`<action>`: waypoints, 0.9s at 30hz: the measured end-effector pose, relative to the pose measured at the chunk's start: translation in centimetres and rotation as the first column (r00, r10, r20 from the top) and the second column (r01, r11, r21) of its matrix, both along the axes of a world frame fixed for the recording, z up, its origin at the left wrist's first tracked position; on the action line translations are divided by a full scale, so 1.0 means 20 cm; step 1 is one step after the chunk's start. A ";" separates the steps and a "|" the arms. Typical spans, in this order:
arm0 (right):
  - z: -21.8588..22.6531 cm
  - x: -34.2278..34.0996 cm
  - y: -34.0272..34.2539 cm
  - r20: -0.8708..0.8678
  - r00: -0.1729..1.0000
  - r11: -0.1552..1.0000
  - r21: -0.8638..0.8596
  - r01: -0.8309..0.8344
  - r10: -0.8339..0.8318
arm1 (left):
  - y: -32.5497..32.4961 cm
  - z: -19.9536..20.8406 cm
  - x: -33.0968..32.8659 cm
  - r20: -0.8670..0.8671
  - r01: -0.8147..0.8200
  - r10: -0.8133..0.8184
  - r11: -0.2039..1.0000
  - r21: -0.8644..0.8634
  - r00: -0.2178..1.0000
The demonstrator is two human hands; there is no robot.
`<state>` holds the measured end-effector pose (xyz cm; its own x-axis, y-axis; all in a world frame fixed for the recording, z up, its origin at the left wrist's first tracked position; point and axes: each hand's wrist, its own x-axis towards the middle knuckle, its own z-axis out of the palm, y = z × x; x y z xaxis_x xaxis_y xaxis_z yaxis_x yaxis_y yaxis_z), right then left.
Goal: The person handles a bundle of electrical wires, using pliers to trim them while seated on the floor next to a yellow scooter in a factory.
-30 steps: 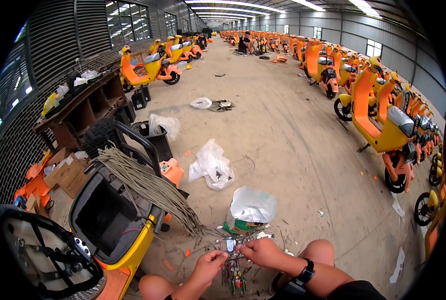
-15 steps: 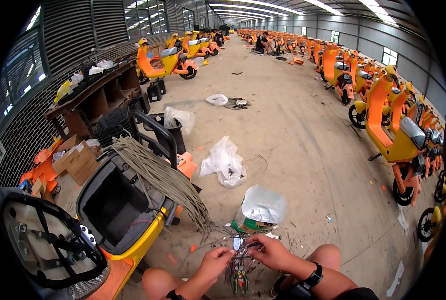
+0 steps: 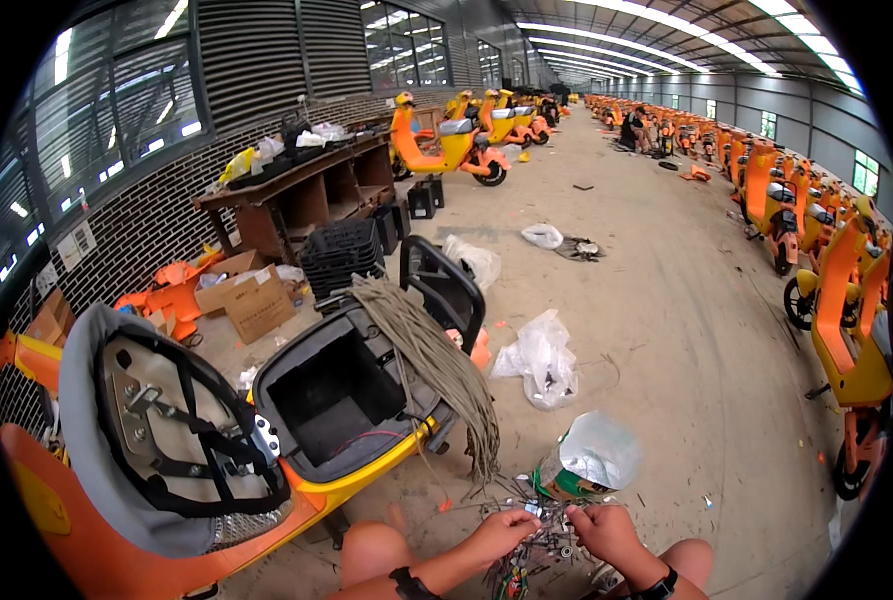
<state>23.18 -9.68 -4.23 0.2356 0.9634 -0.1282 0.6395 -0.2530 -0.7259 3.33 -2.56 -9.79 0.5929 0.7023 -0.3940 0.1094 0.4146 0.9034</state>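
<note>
My left hand [image 3: 504, 532] is pinched closed just left of a heap of dark wire pieces [image 3: 541, 556] on the floor. Facing it across a small gap, my right hand [image 3: 603, 533] is closed too, thumb against fingers. Whatever thin thing either hand holds is too small to name. A small white-and-blue piece [image 3: 533, 510] shows beside the left fingertips. Below the hands, partly hidden by my left forearm, lie pliers [image 3: 512, 583] with red and green handles. Just beyond my hands stands a green container [image 3: 558, 482] with a silvery plastic liner [image 3: 600, 452] folded out over it.
At my left stands a yellow-and-orange scooter [image 3: 351, 487], its seat [image 3: 156, 400] flipped up and its storage bin open. A bundle of grey-green cords [image 3: 431, 360] hangs over it. White plastic bags [image 3: 541, 365] lie ahead. Parked scooters [image 3: 846, 330] line the right.
The view has swung left, so the scene sits farther right. The dark piece seen at my right fingers earlier no longer shows clearly. Both hands stay over the wire heap.
</note>
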 end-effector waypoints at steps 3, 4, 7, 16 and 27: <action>0.05 -0.01 -0.01 0.002 1.000 0.998 -0.061 0.000 0.000 | -0.03 0.04 -0.03 -0.070 0.001 -0.001 1.000 0.003 0.998; 0.04 -0.01 0.00 0.007 1.000 0.999 -0.037 -0.030 0.031 | -0.04 0.08 -0.04 -0.054 -0.031 0.030 1.000 -0.005 0.998; 0.03 -0.02 -0.01 -0.054 0.993 0.995 0.017 -0.100 0.101 | -0.08 0.13 -0.07 -0.032 -0.103 0.101 0.992 -0.072 0.994; 0.02 -0.01 -0.01 -0.271 0.942 0.975 0.156 -0.158 0.196 | -0.02 0.13 -0.06 -0.010 -0.109 0.109 0.969 -0.220 0.994; -0.02 -0.02 -0.01 0.005 0.999 0.999 -0.010 -0.045 0.045 | -0.04 0.14 -0.06 -0.007 -0.078 0.078 0.983 -0.164 0.997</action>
